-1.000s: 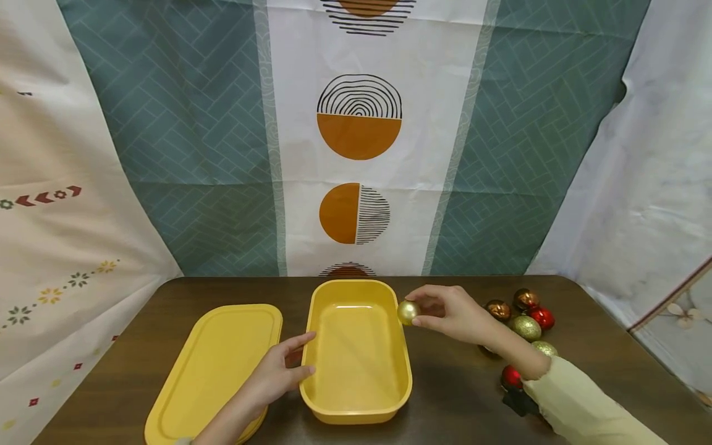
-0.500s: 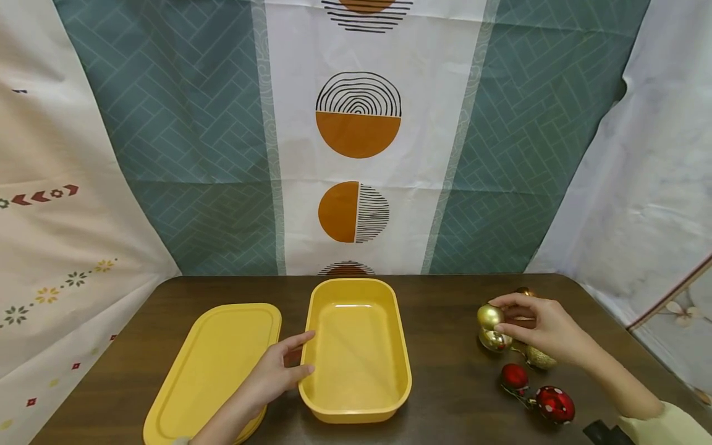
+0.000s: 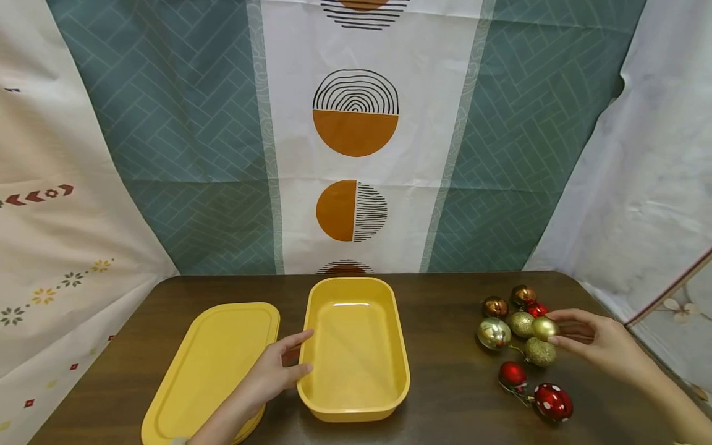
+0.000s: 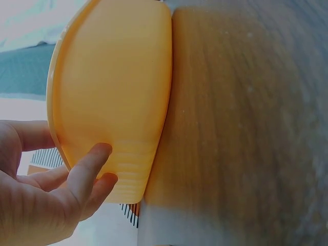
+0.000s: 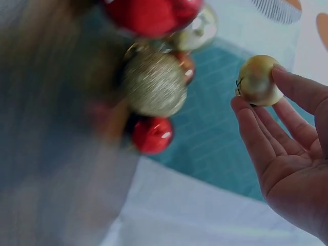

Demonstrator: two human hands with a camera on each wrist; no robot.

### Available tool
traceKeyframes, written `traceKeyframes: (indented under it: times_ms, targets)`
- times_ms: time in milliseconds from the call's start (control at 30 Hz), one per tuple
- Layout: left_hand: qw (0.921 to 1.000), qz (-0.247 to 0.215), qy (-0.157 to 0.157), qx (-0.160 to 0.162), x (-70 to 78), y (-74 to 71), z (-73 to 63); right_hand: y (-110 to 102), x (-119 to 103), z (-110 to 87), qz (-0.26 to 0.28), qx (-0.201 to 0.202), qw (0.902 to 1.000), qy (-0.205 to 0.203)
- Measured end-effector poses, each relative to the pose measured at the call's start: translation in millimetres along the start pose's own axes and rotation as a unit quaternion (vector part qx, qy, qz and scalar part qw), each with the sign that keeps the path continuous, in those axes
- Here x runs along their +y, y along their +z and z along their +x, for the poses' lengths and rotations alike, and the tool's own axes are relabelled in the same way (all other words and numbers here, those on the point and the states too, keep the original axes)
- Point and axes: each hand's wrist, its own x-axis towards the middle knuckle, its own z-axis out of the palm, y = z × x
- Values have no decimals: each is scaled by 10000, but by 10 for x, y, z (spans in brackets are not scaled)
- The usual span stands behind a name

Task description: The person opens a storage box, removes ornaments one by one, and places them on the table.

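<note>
A yellow plastic container (image 3: pixel 353 349) stands at the middle of the table, nothing inside it. My left hand (image 3: pixel 269 372) holds its left side, and in the left wrist view fingertips (image 4: pixel 106 149) press on the outer wall. My right hand (image 3: pixel 606 346) pinches a matte gold bauble (image 3: pixel 544 329) between thumb and fingers. It overlaps the group of baubles in the head view; the right wrist view shows this gold bauble (image 5: pixel 258 81) raised away from them. In that group are a shiny pale gold bauble (image 3: pixel 494 334) and glittery gold ones (image 3: pixel 540 352).
A flat yellow lid (image 3: pixel 214 371) lies left of the container, partly under my left forearm. Bronze baubles (image 3: pixel 523 295) and a red bauble (image 3: pixel 536 309) sit at the back right. Nearer are a red one (image 3: pixel 512 375) and a white-dotted red one (image 3: pixel 553 402). Cloth hangs behind the table.
My right hand has moved right, carrying the gold bauble from beside the container's right rim to over the bauble group. The left hand stays at the container.
</note>
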Motion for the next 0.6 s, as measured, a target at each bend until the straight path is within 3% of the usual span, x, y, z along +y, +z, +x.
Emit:
traceKeyframes:
  times_ms: [233,467,600]
  targets:
    - [10000,13,25,-23,-10,-7,-1,-27,321,-4,-338,196,9991,145]
    - [10000,33,59,-27,-3,-3,-10,-5,583,15,-519,94,9970,568]
    - [9999,8,110,-64,-2,-6,-12,24,733,27,-506,105,9972,532]
